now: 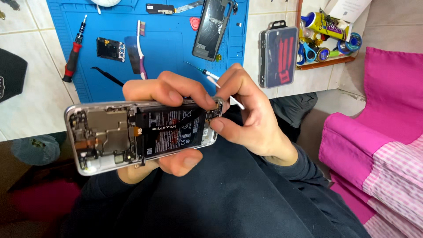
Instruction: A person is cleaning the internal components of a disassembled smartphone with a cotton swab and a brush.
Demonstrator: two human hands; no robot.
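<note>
An opened smartphone (110, 134) with its back cover off shows a black battery (169, 128) and metal shielding. My left hand (163, 92) cradles it from beneath, fingers over its top edge and thumb under the lower edge. My right hand (246, 110) pinches a thin white stick, like a cotton swab (220, 88), against the phone's right end near the small circuit board there. Both hands are over my lap in dark clothing.
A blue work mat (167, 48) on the tiled table carries a phone back frame (212, 28), a camera module board (110, 49), a toothbrush (140, 46), black tweezers (107, 76) and a red-handled screwdriver (73, 53). A clear tool case (277, 55) and a tray of tapes and glue (326, 39) stand right. Pink cushions (379, 128) lie beside me.
</note>
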